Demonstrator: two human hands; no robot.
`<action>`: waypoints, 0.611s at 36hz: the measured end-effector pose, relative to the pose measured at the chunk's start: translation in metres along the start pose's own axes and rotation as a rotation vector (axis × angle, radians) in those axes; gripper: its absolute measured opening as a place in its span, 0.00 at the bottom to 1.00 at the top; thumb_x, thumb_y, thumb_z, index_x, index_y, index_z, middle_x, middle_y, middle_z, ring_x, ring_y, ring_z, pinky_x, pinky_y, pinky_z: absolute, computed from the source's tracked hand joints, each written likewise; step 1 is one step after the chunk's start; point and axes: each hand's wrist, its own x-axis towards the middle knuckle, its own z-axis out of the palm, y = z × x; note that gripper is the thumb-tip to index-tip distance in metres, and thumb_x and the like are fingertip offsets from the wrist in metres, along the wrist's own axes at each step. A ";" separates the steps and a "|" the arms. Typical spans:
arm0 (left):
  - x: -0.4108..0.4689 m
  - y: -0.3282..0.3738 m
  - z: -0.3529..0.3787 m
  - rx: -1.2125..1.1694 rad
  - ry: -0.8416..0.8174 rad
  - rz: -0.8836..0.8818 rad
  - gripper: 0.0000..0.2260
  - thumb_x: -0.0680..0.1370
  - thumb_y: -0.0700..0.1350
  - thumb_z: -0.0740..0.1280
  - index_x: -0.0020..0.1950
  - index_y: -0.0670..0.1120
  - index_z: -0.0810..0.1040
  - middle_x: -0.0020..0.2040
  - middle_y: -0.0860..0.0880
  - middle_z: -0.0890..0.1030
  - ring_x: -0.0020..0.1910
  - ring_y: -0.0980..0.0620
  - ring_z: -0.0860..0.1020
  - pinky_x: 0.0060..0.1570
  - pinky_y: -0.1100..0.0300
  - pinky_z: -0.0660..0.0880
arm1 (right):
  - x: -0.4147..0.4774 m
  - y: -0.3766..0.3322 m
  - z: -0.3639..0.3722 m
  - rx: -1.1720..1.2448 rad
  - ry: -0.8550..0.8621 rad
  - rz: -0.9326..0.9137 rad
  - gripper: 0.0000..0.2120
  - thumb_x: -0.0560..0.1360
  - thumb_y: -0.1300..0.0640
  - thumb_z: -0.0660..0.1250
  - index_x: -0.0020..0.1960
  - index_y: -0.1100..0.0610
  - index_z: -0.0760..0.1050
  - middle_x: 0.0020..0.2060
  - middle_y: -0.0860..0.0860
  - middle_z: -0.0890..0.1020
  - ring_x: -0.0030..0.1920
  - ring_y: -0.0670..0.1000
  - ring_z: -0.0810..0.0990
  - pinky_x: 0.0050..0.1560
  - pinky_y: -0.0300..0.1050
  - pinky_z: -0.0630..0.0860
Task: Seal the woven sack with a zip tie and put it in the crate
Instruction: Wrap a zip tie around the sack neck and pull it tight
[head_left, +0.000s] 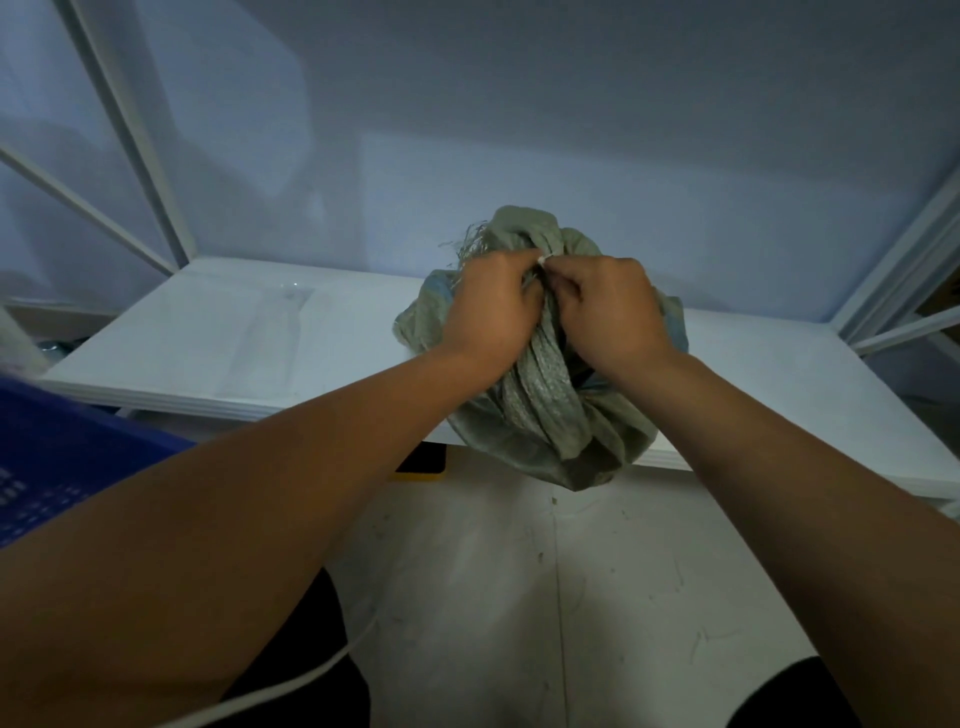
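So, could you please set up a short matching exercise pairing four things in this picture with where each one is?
Things:
1. woven sack
2. crate
3. left hand
4. right hand

Places:
A. at the far left edge, blue
B. on the white table's front edge
C. gripping the sack's neck from the right
D. gripping the sack's neck from the left

Pairs: 1-B, 2-A, 3-D, 4-C

Both bare forearms reach toward twelve o'clock; the left hand (488, 306) and right hand (613, 306) meet, fingers curled, pinching together.
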 end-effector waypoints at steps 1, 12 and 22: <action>0.000 0.000 0.000 -0.007 -0.005 -0.003 0.10 0.76 0.33 0.64 0.49 0.41 0.84 0.35 0.49 0.80 0.30 0.67 0.74 0.33 0.77 0.67 | 0.001 0.001 0.000 -0.008 -0.007 0.002 0.13 0.80 0.60 0.62 0.57 0.55 0.85 0.42 0.58 0.87 0.40 0.60 0.83 0.41 0.55 0.81; -0.006 0.001 -0.004 -0.093 -0.017 0.059 0.12 0.83 0.40 0.62 0.62 0.40 0.81 0.46 0.54 0.81 0.39 0.77 0.75 0.41 0.82 0.66 | 0.003 0.004 -0.004 -0.023 -0.084 -0.007 0.13 0.80 0.63 0.60 0.52 0.61 0.84 0.42 0.59 0.84 0.41 0.57 0.80 0.39 0.43 0.69; 0.000 -0.005 -0.002 -0.127 0.069 0.099 0.10 0.83 0.40 0.64 0.59 0.40 0.83 0.50 0.48 0.85 0.48 0.64 0.77 0.46 0.80 0.69 | 0.012 -0.001 -0.009 0.633 0.070 0.775 0.14 0.73 0.49 0.66 0.53 0.57 0.77 0.47 0.54 0.83 0.45 0.55 0.82 0.45 0.47 0.78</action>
